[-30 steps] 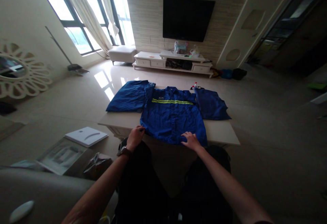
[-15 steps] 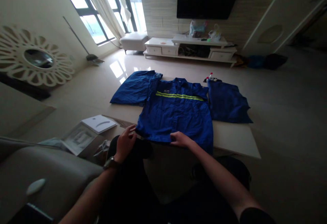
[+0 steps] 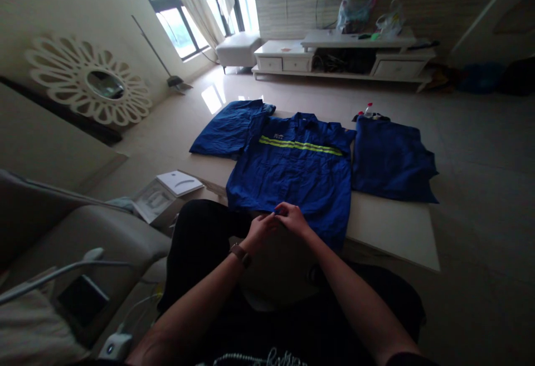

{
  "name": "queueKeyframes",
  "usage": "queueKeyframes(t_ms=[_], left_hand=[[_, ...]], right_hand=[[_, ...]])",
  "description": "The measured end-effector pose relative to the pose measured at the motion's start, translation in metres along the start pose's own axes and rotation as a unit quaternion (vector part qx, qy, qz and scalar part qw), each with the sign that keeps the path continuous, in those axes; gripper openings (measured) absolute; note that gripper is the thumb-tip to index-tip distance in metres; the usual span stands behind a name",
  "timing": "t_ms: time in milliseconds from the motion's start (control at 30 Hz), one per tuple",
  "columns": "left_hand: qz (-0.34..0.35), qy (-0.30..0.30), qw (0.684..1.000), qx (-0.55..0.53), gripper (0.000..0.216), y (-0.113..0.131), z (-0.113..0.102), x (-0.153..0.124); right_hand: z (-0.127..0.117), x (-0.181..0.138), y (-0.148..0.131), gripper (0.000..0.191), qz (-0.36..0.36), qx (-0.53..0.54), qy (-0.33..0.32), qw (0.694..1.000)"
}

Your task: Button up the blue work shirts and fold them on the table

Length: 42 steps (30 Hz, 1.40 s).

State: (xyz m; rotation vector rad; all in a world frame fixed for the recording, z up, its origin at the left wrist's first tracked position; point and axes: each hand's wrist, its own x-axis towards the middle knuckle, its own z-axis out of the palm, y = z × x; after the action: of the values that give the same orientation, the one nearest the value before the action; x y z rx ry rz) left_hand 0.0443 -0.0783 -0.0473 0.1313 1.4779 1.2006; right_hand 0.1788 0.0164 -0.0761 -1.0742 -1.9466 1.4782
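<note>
A blue work shirt point(image 3: 292, 176) with a yellow-green reflective stripe lies flat, front side up, on a low pale table point(image 3: 395, 232), its collar away from me. At the middle of its near hem, my right hand point(image 3: 292, 219) pinches the edge of the cloth. My left hand point(image 3: 261, 231), with a watch on the wrist, has its fingertips against those of my right hand, closed at the same bit of hem. A little blue fabric shows between the fingers; the exact grip of the left is partly hidden.
Blue garments lie on either side of the shirt, one at left point(image 3: 229, 129) and one at right point(image 3: 390, 157). Small bottles point(image 3: 368, 110) stand behind. An open white box point(image 3: 156, 199) is at left, beside a sofa point(image 3: 121, 232) holding a tablet point(image 3: 82, 299).
My left hand has moved right from the shirt's left corner to meet my right hand at the hem's middle. The camera view has tilted down and turned left.
</note>
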Motion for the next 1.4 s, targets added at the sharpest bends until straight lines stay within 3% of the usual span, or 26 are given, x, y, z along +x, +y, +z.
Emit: queueKeyframes(t_ms=[200, 400, 767, 1033, 1400], left_hand=[[-0.019, 0.010, 1.000, 0.004, 0.035, 0.002, 0.008, 0.010], [0.005, 0.012, 1.000, -0.028, 0.020, -0.003, 0.011, 0.018], [0.086, 0.035, 0.995, 0.030, 0.034, -0.010, -0.005, 0.015], [0.115, 0.032, 0.990, 0.070, 0.036, -0.013, -0.004, 0.013], [0.096, 0.076, 0.992, 0.042, 0.024, -0.011, -0.007, 0.026]], right_hand=[[0.004, 0.002, 0.003, 0.010, 0.035, 0.043, 0.018, 0.998], [0.006, 0.004, 0.002, 0.010, 0.055, 0.043, 0.024, 0.997], [0.001, 0.009, -0.008, 0.012, 0.032, -0.040, 0.030, 0.998], [0.010, 0.006, -0.008, 0.011, 0.021, -0.027, 0.068, 0.997], [0.006, 0.016, -0.001, 0.007, 0.024, 0.046, -0.008, 0.999]])
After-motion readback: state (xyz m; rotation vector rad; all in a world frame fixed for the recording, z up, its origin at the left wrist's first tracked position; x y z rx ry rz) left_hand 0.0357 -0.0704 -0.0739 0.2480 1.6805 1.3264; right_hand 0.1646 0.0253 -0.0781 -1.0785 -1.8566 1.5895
